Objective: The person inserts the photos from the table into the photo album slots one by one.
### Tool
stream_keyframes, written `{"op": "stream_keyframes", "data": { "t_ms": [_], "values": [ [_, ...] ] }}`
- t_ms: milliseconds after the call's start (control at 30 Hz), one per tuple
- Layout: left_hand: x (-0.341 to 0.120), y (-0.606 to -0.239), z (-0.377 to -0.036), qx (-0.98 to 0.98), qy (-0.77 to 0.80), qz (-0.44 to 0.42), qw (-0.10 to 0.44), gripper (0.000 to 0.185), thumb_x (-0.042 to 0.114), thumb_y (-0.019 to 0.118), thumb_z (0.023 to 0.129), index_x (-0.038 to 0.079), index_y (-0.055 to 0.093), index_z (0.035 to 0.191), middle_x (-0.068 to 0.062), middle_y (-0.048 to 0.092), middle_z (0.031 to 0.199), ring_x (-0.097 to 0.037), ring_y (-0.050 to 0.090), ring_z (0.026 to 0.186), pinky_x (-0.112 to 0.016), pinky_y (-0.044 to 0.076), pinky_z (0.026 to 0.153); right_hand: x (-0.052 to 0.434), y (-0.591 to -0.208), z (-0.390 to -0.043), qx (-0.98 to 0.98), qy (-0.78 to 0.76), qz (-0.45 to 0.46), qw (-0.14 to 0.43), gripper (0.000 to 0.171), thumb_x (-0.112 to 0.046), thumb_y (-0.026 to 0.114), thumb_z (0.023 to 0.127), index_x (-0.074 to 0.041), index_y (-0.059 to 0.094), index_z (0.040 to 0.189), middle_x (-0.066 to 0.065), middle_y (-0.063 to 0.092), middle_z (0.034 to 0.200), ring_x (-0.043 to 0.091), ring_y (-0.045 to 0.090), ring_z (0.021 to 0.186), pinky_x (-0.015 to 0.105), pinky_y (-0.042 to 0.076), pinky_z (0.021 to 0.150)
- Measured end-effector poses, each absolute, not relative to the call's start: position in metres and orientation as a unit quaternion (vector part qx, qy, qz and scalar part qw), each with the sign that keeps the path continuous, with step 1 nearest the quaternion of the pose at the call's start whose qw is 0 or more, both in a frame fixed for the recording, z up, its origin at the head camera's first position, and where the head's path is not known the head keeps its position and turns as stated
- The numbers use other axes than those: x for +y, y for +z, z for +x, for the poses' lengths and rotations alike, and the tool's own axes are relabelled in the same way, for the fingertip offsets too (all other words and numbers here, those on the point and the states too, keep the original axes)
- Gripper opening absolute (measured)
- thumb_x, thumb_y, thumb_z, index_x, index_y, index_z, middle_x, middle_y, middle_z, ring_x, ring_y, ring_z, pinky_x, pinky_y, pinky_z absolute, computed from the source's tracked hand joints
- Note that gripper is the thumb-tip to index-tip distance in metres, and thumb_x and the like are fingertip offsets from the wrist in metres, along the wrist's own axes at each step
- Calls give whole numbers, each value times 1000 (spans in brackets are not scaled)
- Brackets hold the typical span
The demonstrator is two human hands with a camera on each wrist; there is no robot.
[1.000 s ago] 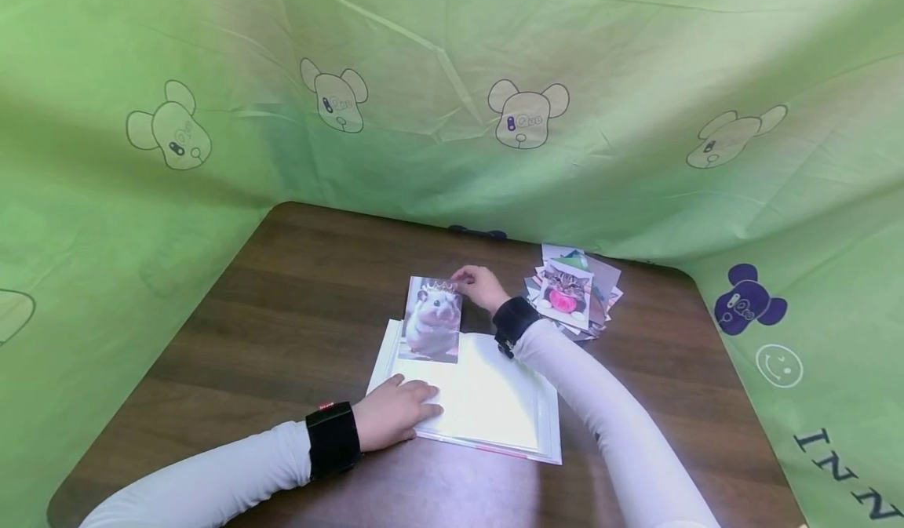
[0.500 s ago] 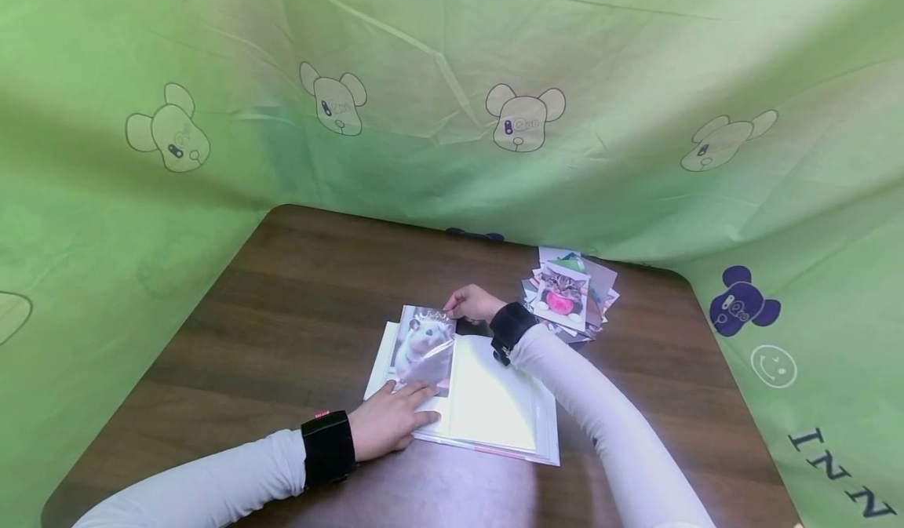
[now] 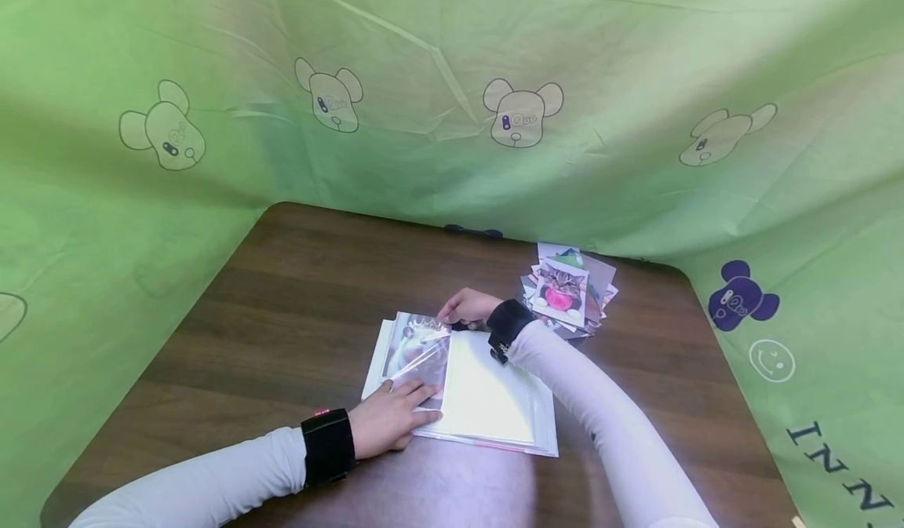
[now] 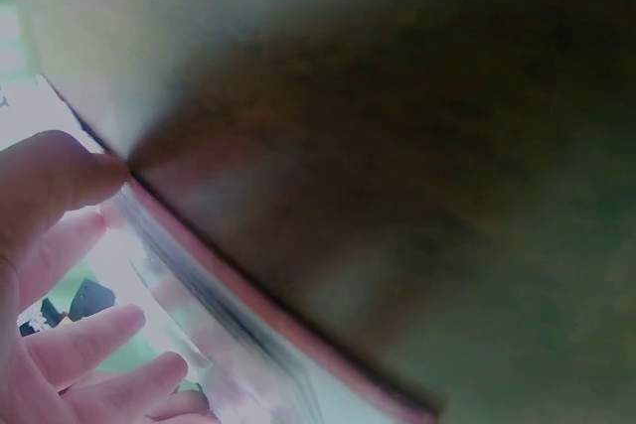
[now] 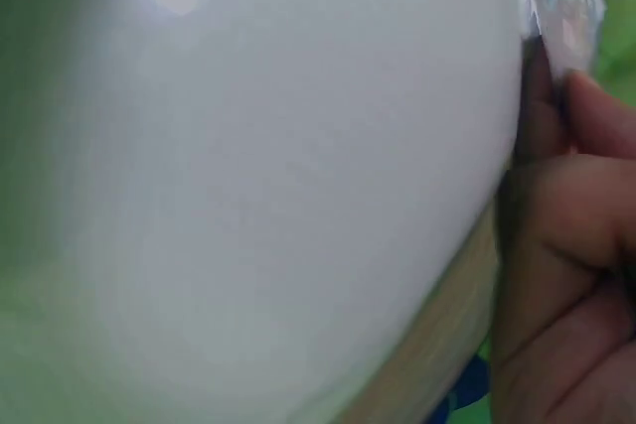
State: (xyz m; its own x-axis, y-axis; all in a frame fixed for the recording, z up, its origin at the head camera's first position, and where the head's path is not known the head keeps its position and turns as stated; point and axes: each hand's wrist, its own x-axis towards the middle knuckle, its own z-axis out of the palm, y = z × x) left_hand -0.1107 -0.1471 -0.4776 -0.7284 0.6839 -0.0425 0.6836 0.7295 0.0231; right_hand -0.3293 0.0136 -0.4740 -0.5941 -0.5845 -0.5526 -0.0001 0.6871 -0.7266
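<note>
Sliding into a clear sleeve, the hamster photo (image 3: pixel 417 349) sits at the far left corner of the album page (image 3: pixel 487 395), most of it under glossy film that throws glare across the print. The album lies open near the middle of the counter (image 3: pixel 297 293), closer to the near edge.

My right hand (image 3: pixel 462 307) is at the photo's far edge, fingers curled and pinching that top edge or the sleeve mouth; from the head view I cannot tell which. The right wrist view shows only fingertips (image 5: pixel 586 126) against a pale sheet, too blurred to settle it.

My left hand (image 3: pixel 391 418) lies flat, fingers straight, pressing the near left part of the page and the bottom of the sleeve. Left wrist view: the thumb (image 4: pixel 60 186) rests at the album's edge, with stacked page edges running beside it.

Handling judgement: the print looks thin, light and bendy, the film slick. It would likely buckle if pushed from one corner, so a hold along the far edge, both corners square, seems best. Pressing on the face risks smudges.

Further out: a loose pile of photos (image 3: pixel 568 293), cat picture on top, toward the far right corner, well apart from the album. Green printed cloth (image 3: pixel 452 81) walls in the counter on three sides.
</note>
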Motion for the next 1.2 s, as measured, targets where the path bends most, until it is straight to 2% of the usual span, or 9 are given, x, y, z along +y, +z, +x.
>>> {"op": "stream_keyframes", "data": {
  "t_ms": [200,367,533,700,800,867,933,1067,1200],
  "values": [
    [-147,-475,-111,932,18,359,40,52,23,68,77,35,58,126,-5,49,139,-27,48,124,-51,52,79,11,-472,-327,821,-293,-227,434,21,-7,59,87,-6,69,106,-6,40,53,5,32,39,18,29,39],
    [-148,-474,-113,932,30,354,77,55,23,67,79,39,54,129,-5,44,144,-28,43,130,-59,46,87,11,-472,-326,806,-261,-248,470,24,-8,55,89,-7,69,108,-6,35,51,5,31,41,19,29,41],
    [-150,-478,-114,931,40,356,68,59,25,68,78,38,51,132,-6,39,148,-32,36,135,-66,40,91,13,-472,-324,808,-248,-256,469,26,-17,55,89,-10,69,110,-8,34,51,4,32,42,18,32,42],
    [-152,-482,-115,935,57,344,72,65,28,70,78,32,45,138,-11,39,147,-34,35,136,-63,42,90,22,-469,-324,800,-277,-251,469,32,-22,54,91,-10,63,119,-5,53,68,7,43,49,20,38,44],
    [-153,-482,-115,938,58,334,76,63,28,69,78,29,47,137,-13,41,146,-33,37,135,-61,44,89,38,-460,-332,814,-318,-243,420,35,-21,54,92,-7,58,124,5,65,94,15,58,66,26,48,56],
    [-154,-481,-115,939,60,331,73,61,27,68,78,29,49,136,-14,43,144,-34,38,134,-60,45,89,59,-453,-344,851,-318,-239,344,35,-19,54,92,-4,56,124,12,65,110,23,63,82,33,53,66],
    [-154,-480,-114,939,61,330,71,59,26,67,79,29,50,135,-14,44,144,-35,39,134,-61,45,88,87,-448,-358,895,-297,-215,254,35,-18,55,92,0,57,122,20,63,115,30,63,93,39,53,77],
    [-155,-478,-113,939,68,329,77,57,23,65,81,30,49,136,-14,44,144,-35,39,134,-61,45,88,155,-453,-385,958,-232,-111,125,44,-17,58,89,6,51,126,29,57,122,41,56,109,48,44,95],
    [-155,-481,-113,936,66,337,74,57,23,64,82,32,48,136,-13,44,144,-34,40,134,-59,47,86,209,-472,-398,975,-188,-4,119,76,-28,67,82,4,31,141,39,33,137,54,33,123,60,30,103]
  ]
}}
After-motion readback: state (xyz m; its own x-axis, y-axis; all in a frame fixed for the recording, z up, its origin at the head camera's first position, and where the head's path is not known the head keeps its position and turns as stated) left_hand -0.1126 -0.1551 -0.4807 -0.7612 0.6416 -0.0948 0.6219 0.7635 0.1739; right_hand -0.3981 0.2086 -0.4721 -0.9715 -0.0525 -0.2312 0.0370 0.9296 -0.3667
